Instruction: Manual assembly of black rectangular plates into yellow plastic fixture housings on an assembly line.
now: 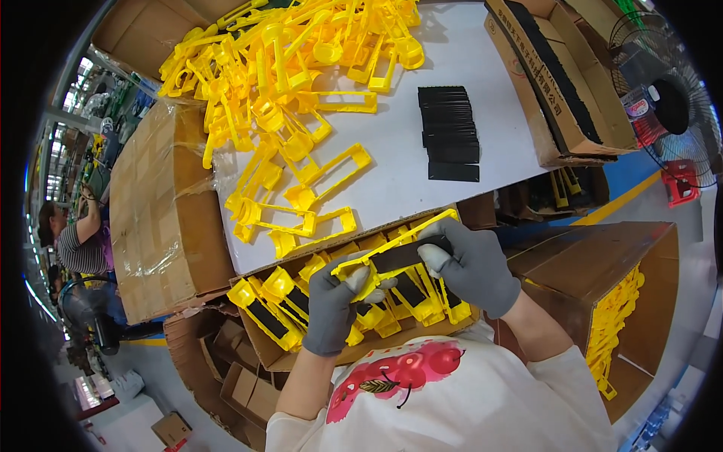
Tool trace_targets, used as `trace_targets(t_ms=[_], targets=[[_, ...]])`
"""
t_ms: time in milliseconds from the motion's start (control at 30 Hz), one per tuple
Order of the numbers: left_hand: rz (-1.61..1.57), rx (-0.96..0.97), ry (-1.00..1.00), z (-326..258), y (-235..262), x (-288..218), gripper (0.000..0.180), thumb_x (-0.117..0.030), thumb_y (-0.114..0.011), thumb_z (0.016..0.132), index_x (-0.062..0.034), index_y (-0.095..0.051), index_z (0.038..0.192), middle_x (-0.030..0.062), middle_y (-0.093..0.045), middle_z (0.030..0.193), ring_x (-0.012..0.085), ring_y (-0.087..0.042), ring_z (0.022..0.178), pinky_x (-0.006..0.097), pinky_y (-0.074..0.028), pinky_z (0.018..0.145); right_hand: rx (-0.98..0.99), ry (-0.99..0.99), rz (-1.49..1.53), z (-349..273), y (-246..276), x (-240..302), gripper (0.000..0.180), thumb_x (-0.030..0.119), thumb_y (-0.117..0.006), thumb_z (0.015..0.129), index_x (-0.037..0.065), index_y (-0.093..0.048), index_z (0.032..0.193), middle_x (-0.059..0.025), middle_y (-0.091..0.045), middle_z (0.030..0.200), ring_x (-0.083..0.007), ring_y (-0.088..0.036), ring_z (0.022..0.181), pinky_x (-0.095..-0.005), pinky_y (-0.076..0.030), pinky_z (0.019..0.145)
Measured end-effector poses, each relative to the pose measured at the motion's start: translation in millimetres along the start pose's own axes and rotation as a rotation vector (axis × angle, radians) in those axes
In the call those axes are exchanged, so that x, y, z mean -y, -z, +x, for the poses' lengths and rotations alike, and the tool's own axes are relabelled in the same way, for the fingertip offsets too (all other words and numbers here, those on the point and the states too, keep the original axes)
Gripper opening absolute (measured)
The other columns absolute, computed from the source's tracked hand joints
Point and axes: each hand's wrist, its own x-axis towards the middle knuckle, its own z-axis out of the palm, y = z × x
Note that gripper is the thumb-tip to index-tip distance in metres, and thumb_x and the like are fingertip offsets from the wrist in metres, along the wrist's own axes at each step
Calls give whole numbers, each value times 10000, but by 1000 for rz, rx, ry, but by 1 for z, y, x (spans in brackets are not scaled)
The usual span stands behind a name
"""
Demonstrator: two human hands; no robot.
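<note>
So right now we're working over an open cardboard box (pixel 263 348), and we're holding one yellow frame (pixel 394 243) just above the packed frames (pixel 242 292) in it. Our left hand (pixel 331 307) is grasping the frame's left end between thumb and fingers, while our right hand (pixel 480 269) is pinching the right end of a black strip (pixel 399 258), thumb on the near face — whether those fingers are also bracing the frame, we can't really tell. The strip is lying along the frame, and it's looking like we're lining the two up, though we aren't seeing for sure if it's seated or just resting there. For doing this bit well, we're thinking it's about keeping the left grip firm so the frame isn't twisting, getting the strip's long edge parallel to the frame's long side, then pressing evenly from end to end — not jabbing at the middle, since a thin strip could be bowing. Spares are sitting handy too: a fanned row of black strips (pixel 449 129) on the white table (pixel 399 169), with a loose pile of yellow frames (pixel 280 64) to its left.
</note>
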Motion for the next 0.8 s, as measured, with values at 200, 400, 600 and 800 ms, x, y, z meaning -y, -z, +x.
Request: trace_targets(t_ms=[200, 400, 600, 800], targets=[[-38, -11, 35, -1, -4, 1, 290, -50, -559, 909, 84, -563, 1166, 199, -647, 1022, 321, -705, 863, 275, -597, 655, -32, 14, -104, -3, -4, 1, 150, 120, -680, 854, 26, -628, 958, -153, -679, 787, -281, -674, 653, -291, -512, 587], [-7, -3, 42, -3, -6, 4, 300, -45, -586, 894, 73, -578, 1170, 168, -653, 991, 292, -706, 822, 261, -569, 621, 38, 22, -50, 1, 1, -1, 179, 191, -696, 857, 70, -615, 961, -114, -658, 695, -254, -662, 590, -317, -509, 552], [195, -11, 38, -8, -3, -1, 266, -33, -638, 866, 79, -630, 1108, 142, -681, 909, 210, -703, 743, 244, -556, 604, -174, 84, -325, -20, 1, -15, 434, 428, -729, 792, 133, -577, 1072, -91, -638, 712, -250, -652, 627, -334, -514, 584], [278, 207, 155, -11, 15, 8, 228, 2, -675, 842, 65, -657, 1060, 100, -688, 833, 153, -689, 713, 236, -553, 589, 264, -174, 81, -60, -4, -31, 252, 222, -779, 777, 34, -687, 918, -112, -665, 745, -241, -638, 628, -298, -506, 594]])
